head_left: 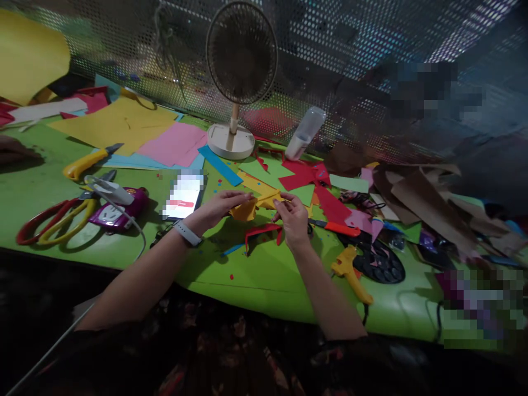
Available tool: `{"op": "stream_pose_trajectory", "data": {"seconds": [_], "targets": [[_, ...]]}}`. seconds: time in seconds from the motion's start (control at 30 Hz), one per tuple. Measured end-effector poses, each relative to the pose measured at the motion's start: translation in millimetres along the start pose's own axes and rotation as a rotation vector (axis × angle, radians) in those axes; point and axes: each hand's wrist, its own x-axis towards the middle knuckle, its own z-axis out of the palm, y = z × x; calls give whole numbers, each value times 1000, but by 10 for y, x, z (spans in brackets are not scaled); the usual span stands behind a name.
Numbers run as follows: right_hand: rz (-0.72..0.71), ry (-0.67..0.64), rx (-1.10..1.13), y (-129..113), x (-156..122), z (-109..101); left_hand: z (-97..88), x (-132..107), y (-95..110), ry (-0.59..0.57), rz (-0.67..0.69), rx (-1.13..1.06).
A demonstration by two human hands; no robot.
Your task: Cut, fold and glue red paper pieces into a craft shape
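Observation:
Between my two hands is a piece of yellow paper (pixel 244 211), bent and raised above the green table. My left hand (pixel 220 208) grips its left side, fingers pressed together. On the other side, my right hand (pixel 292 219) pinches the paper's right end between thumb and fingers. Just below the hands lies a folded red paper strip (pixel 264 230). A thin blue strip (pixel 234 249) rests beside it. Close to my right hand is an orange-handled cutter (pixel 342 229).
A white fan (pixel 231 142) stands at the back. To the left are a lit phone (pixel 183 195), large scissors (pixel 66 223), a purple power socket (pixel 119 212) and a yellow cutter (pixel 88 162). A glue gun (pixel 350 269), a black palette (pixel 385 264) and paper scraps lie right. Another person's hand (pixel 18 153) is far left.

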Motion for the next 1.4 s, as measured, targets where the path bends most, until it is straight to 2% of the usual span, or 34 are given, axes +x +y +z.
{"op": "stream_pose_trajectory", "data": {"seconds": [0.07,0.1,0.2,0.23,0.3,0.37,0.43,0.67,0.87,0.97,1.1,1.4], "targets": [[-65,14,-108,6,-20,0,-7,35,-70,-32,-30,-30],[-155,52,-187,-1,-33,-3,-7,42,-97,-29,-25,-36],[-557,165,-481,-53,-72,-17,2,40,-139,34,1,-28],[-662,145,-583,-67,-82,-20,8,36,-142,45,8,-30],[-763,31,-745,-69,-88,-24,21,27,-139,35,26,-50],[-783,-76,-820,-35,-72,-33,36,20,-134,17,48,-84],[-794,-127,-820,11,-43,-54,49,16,-132,14,43,-118],[-847,-196,-808,0,-13,-132,53,4,-125,-104,-41,-227],[-950,-279,-846,-38,-15,-149,63,-20,-113,-36,-7,-212],[-945,-259,-856,-47,6,-186,56,-26,-102,-21,-36,-195],[-880,-199,-808,-57,24,-213,18,-15,-109,-115,-96,-209],[-878,-242,-790,-52,24,-167,-6,12,-137,-142,-56,-205]]}}
